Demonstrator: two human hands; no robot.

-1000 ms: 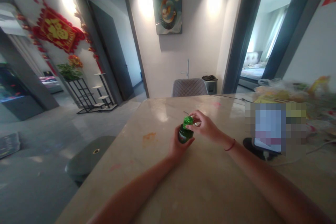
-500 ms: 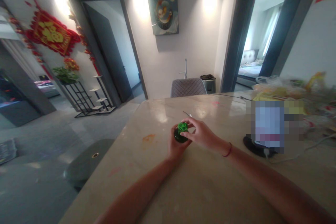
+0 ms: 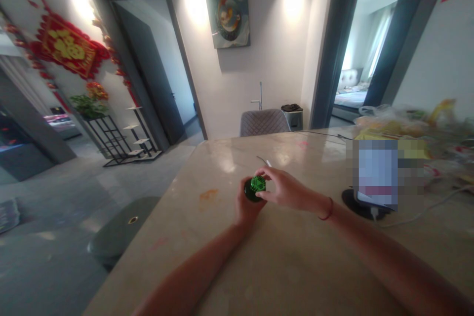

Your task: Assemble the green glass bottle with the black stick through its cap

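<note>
A small dark green bottle (image 3: 250, 194) with a bright green ribbed cap (image 3: 257, 183) stands on the beige marble table (image 3: 281, 261), about mid-table. My left hand (image 3: 245, 207) is wrapped round the bottle's body from the near side. My right hand (image 3: 283, 189) comes in from the right, its fingers pinched on the green cap. A red string bracelet (image 3: 326, 210) circles my right wrist. A thin white stick (image 3: 264, 161) lies on the table just beyond the hands.
A phone on a black round stand (image 3: 365, 205) with a white cable sits to the right. Bags and packets (image 3: 414, 126) pile at the far right. A grey padded chair (image 3: 263, 122) stands at the table's far end, a dark stool (image 3: 120, 229) at its left.
The bottle has come down from a raised, tilted hold to stand on the table. My right hand has closed over the cap.
</note>
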